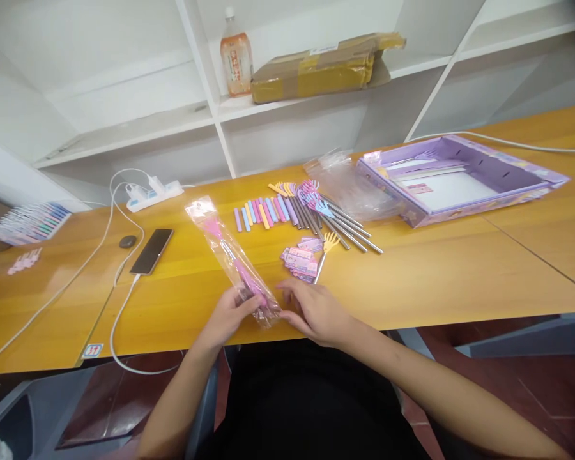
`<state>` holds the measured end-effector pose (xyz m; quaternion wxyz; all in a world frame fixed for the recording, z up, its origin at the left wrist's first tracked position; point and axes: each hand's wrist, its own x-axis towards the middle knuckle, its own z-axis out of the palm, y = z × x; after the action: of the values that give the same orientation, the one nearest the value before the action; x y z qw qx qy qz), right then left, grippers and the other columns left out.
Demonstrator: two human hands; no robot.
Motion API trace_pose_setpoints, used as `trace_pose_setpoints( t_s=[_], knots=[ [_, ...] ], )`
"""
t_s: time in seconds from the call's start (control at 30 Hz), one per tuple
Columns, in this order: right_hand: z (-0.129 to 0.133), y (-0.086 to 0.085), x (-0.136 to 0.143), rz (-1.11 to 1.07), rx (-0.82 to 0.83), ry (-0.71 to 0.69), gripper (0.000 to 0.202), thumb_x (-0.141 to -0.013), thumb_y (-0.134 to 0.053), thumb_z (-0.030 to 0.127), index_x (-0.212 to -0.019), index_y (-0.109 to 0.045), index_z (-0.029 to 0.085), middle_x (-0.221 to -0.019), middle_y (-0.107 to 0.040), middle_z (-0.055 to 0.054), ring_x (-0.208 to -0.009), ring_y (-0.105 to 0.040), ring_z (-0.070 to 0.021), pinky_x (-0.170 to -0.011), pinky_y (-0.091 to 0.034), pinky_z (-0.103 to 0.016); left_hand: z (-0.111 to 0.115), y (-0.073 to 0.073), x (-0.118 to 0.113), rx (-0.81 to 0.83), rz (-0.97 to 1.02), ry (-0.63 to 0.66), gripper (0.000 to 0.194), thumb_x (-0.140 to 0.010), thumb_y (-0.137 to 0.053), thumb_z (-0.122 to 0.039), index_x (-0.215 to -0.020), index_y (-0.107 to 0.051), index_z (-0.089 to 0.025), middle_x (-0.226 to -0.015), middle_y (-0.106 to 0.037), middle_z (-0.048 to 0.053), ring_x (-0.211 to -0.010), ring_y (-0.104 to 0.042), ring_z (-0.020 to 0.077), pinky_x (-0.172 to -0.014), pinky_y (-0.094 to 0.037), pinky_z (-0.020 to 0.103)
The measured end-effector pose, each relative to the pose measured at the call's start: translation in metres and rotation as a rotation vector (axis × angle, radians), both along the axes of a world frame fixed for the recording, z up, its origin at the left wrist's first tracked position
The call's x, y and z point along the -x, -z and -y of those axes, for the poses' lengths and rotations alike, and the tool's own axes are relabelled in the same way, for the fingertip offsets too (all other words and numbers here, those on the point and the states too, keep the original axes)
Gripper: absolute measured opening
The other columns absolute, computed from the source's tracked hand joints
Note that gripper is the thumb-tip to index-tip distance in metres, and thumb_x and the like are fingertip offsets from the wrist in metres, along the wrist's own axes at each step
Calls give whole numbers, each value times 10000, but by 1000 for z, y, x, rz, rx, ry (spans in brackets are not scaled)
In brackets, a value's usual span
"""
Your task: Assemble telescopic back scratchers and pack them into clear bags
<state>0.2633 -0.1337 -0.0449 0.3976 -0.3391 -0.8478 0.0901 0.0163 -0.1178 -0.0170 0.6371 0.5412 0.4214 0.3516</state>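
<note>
My left hand (230, 314) grips the lower end of a clear plastic sleeve, thumb on top. Inside the sleeve lies a pink back scratcher (243, 273) with a pink handle and a metal rod. My right hand (319, 312) is beside the sleeve's lower end, thumb and fingers apart; whether the thumb touches the film I cannot tell. Just beyond it are a pile of small printed cards (299, 260) and a yellow-headed back scratcher (330, 243). Farther back lie several back scratchers (342, 223) with metal rods, beside a row of coloured handles (261, 213).
Clear plastic bags (347, 185) lie beside a purple display box (414, 214) at the right. To the left are a phone (152, 252) on a white cable, a power strip (156, 195) and a tray of pens (33, 222). Shelves behind hold a bottle (237, 64) and a carton (316, 73).
</note>
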Motion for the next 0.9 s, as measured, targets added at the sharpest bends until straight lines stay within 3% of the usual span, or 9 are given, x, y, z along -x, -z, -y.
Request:
trace_pose_setpoints(
  t_s=[0.1,0.17,0.23,0.37,0.43,0.6,0.8,0.9],
  knots=[
    [-1,0,0,-13,-22,-33,325,-1120,-476,183,-1445,-482,155,-1015,-744,-64,-723,-686,-165,-676,-529,-297,0,1,3,7,48,-152,446,-871,-907,-575,-865,-730,-165,-878,-779,55,-751,-693,179,-764,-561,308],
    [-1,0,1,51,-73,-41,383,-1098,-497,142,-1480,-510,171,-1061,-741,-80,-798,-706,-178,-724,-552,-303,-1,2,4,-8,48,-171,429,-880,-901,-561,-864,-740,-164,-885,-767,53,-788,-687,183,-783,-552,304],
    [-1,0,3,131,-86,-67,329,-1129,-531,187,-1452,-590,197,-1124,-746,-96,-863,-718,-184,-758,-557,-305,-1,3,5,-32,16,-132,401,-902,-888,-547,-902,-773,-163,-919,-775,62,-857,-703,200,-837,-556,313],
    [2,-2,3,120,186,-105,197,-1173,-574,354,-1262,-692,223,-1100,-771,-47,-817,-711,-142,-710,-525,-263,-1,3,2,-4,-28,-12,402,-908,-906,-491,-1152,-811,-186,-1095,-822,93,-1062,-753,249,-980,-569,351],
    [2,-4,3,68,229,-93,205,-1171,-586,383,-1202,-698,215,-1076,-770,-44,-781,-697,-138,-689,-520,-266,0,2,-1,14,19,-14,437,-888,-935,-436,-1225,-780,-205,-1149,-826,95,-1099,-762,253,-993,-583,359],
    [-1,-5,2,51,-92,-73,172,-1178,-539,276,-1121,-675,187,-1136,-747,-112,-931,-706,-184,-778,-557,-312,0,0,-5,12,116,1,457,-888,-943,-345,-1280,-746,-216,-1172,-818,98,-1089,-771,242,-1002,-607,366],
    [-3,-2,4,16,-121,-17,140,-1166,-561,280,-1061,-604,198,-1048,-706,-96,-880,-672,-178,-691,-526,-289,-1,5,3,-50,32,-3,427,-964,-863,-441,-1320,-783,-220,-1251,-802,103,-1210,-736,262,-1088,-573,366],
    [-3,0,5,36,-123,8,157,-1173,-551,293,-1062,-605,196,-1058,-695,-98,-870,-666,-173,-678,-514,-285,1,8,4,-25,49,67,557,-890,-939,-356,-1398,-737,-249,-1275,-791,93,-1207,-739,258,-1067,-592,363]
  ],
)
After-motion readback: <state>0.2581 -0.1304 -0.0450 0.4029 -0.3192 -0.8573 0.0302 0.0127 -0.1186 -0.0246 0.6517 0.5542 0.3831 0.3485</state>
